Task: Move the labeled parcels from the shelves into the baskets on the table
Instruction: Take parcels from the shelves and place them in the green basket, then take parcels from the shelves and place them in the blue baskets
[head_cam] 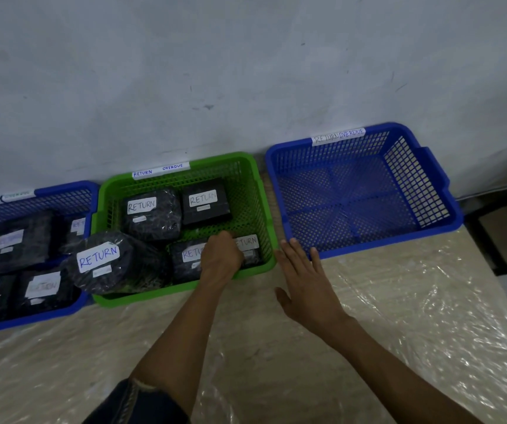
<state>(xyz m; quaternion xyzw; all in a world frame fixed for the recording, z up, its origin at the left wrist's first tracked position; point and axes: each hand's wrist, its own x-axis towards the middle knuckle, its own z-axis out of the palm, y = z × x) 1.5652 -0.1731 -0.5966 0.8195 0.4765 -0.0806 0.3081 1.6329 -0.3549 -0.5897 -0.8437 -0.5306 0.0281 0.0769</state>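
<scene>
The green basket (247,166), tagged "RETURN OVERDUE", holds several black wrapped parcels with white "RETURN" labels. My left hand (221,255) reaches into its front right corner, fingers curled down over a parcel (251,254) whose label is partly hidden by the hand. Another labeled parcel (185,267) lies just left of that hand. A rounded parcel (142,264) leans over the basket's front left rim. My right hand (307,289) hovers flat and open over the table, between the green basket and the blue basket (368,249) on the right, which has nothing in it.
A second blue basket (32,319) at the left edge holds several more black labeled parcels. All baskets stand against a grey wall (246,71). The table (399,332) is covered in crinkled clear plastic. A dark frame (491,240) stands past the table's right edge.
</scene>
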